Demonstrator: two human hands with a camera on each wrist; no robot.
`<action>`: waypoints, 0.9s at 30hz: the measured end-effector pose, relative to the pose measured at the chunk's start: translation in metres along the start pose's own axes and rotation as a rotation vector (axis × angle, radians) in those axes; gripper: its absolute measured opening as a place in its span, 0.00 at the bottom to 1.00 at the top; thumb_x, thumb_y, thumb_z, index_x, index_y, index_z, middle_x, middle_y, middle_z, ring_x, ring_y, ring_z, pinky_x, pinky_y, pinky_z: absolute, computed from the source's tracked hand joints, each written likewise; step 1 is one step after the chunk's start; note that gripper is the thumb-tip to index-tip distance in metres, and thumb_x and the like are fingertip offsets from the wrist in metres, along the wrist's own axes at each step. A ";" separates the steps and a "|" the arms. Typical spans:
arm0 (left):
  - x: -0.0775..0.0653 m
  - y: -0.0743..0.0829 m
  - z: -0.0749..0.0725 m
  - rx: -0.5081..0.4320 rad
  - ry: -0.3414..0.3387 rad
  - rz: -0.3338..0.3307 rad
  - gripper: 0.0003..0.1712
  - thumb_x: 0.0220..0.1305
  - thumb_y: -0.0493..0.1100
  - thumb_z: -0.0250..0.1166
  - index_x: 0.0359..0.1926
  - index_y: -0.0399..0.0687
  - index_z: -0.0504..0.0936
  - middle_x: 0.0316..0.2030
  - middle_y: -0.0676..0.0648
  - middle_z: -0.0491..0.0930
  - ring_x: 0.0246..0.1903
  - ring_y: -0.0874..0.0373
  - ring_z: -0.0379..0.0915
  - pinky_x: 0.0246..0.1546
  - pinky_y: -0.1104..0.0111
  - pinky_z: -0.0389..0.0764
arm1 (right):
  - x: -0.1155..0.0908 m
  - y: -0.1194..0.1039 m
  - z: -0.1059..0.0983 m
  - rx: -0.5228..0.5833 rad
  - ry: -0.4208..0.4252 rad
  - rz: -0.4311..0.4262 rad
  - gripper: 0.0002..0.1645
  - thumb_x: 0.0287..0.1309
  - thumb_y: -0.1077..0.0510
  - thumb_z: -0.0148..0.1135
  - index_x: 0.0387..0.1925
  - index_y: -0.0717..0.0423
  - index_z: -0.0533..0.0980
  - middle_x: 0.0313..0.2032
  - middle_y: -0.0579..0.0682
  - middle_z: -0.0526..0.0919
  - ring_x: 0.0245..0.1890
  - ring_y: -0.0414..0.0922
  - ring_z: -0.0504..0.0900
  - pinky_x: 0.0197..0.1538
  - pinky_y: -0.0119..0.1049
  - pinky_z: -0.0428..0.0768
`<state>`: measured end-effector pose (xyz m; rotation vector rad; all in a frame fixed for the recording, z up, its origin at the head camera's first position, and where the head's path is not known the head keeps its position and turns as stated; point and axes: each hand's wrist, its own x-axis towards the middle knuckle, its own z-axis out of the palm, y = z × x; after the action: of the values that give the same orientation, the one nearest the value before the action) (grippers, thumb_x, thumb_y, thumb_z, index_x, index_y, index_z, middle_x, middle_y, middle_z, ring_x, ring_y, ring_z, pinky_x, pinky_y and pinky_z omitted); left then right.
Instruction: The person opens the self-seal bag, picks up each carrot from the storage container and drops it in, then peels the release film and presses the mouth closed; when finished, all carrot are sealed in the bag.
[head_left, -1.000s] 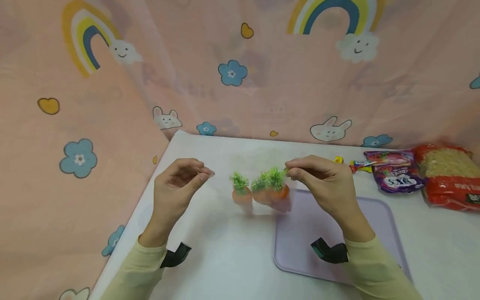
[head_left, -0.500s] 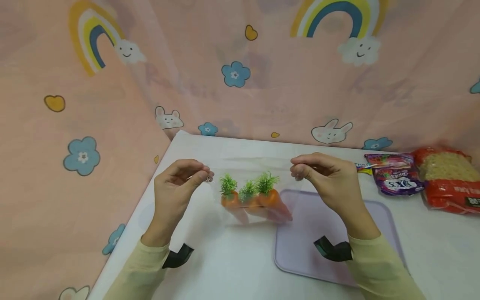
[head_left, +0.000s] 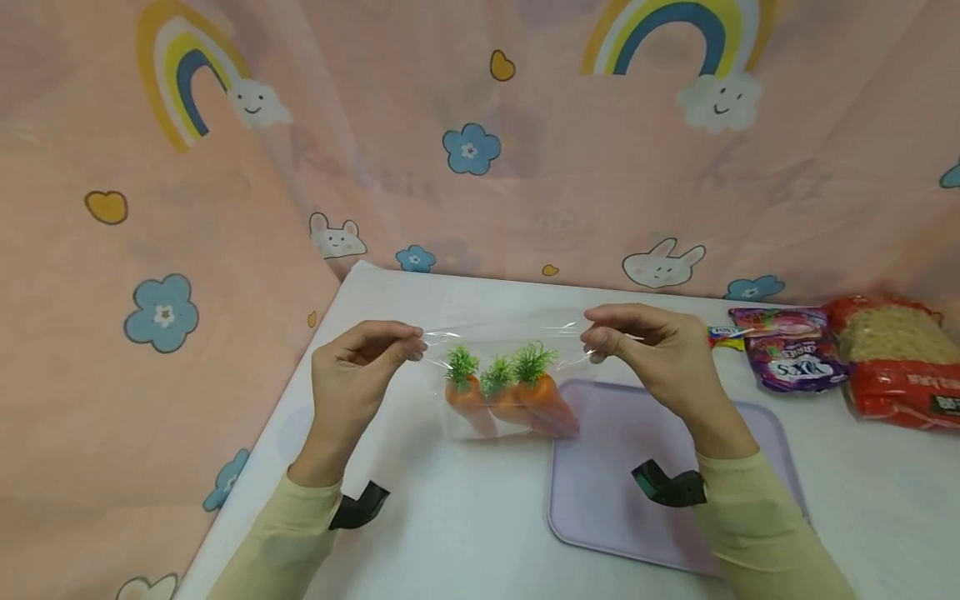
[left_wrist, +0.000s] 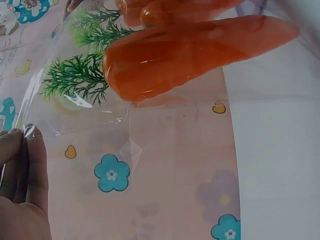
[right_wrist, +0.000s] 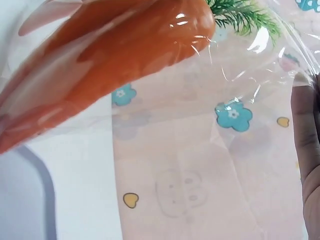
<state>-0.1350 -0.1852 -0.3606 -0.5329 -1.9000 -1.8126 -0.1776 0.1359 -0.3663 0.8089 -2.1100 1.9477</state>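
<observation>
A clear plastic bag (head_left: 502,329) is stretched between my two hands above the table. Inside it lie three orange carrots (head_left: 543,398) with green feathery tops, side by side, tips pointing down. My left hand (head_left: 358,371) pinches the bag's upper left corner between thumb and fingers. The upper right corner is pinched by my right hand (head_left: 656,358). In the left wrist view, one carrot (left_wrist: 175,57) shows large through the film, with the pinching fingertips at the left edge. The right wrist view has a carrot (right_wrist: 125,50) close up and a finger (right_wrist: 306,125) at the bag's edge.
A lilac tray (head_left: 622,500) lies on the white table (head_left: 450,517), partly under the right forearm. At the back right are a purple candy bag (head_left: 795,354), a small yellow wrapper (head_left: 726,336) and a red pack of noodles (head_left: 903,362). A pink patterned cloth (head_left: 420,200) hangs behind.
The bag came down a little and its top edge was drawn taut, bringing the carrots into clearer view. My right hand shifted slightly right, uncovering more of the tray; the left hand barely moved.
</observation>
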 end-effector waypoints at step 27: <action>0.014 -0.014 -0.013 -0.020 -0.266 0.157 0.13 0.47 0.13 0.56 0.28 0.27 0.81 0.33 0.34 0.79 0.37 0.49 0.78 0.39 0.69 0.81 | 0.012 0.007 -0.014 0.038 -0.159 -0.176 0.17 0.48 0.86 0.53 0.36 0.72 0.80 0.33 0.64 0.82 0.30 0.48 0.83 0.37 0.37 0.83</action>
<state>-0.1537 -0.1995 -0.3643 -0.9433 -1.9469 -1.7304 -0.1941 0.1463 -0.3651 1.1509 -2.0109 1.8936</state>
